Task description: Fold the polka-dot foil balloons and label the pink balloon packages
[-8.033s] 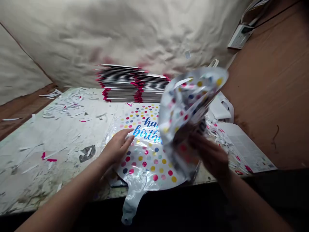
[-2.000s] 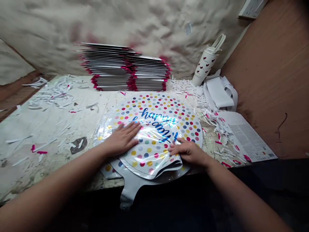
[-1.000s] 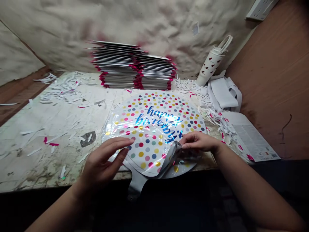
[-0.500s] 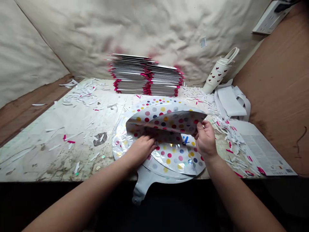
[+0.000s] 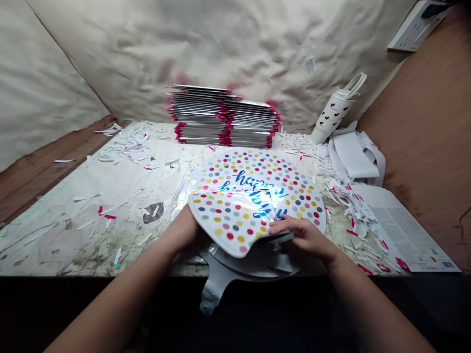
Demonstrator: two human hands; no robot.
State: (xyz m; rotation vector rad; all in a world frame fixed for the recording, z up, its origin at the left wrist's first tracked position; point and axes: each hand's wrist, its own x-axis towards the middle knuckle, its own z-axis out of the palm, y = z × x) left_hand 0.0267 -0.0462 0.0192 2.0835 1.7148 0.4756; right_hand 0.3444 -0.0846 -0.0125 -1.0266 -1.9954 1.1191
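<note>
A flat, round foil balloon (image 5: 228,215) with coloured dots and blue "happy birthday" lettering lies at the table's front, its near part lifted and bent. My left hand (image 5: 189,224) reaches beneath its left side, so the fingers are hidden. At the near right edge, my right hand (image 5: 303,234) grips the foil between thumb and fingers. Underneath are more flat foil layers, and a grey balloon neck (image 5: 213,289) hangs over the table edge.
Behind the balloon stand two stacks of pink-edged flat packets (image 5: 224,120). A white tumbler with hearts (image 5: 333,115) leans at the back right, near folded white strips (image 5: 353,154). A printed card (image 5: 412,235) lies right. Paper scraps (image 5: 128,142) litter the table.
The dotted foil has come down from its raised fold, and its blue lettering now faces up. My left hand has slipped under it; my right hand has moved left and lower.
</note>
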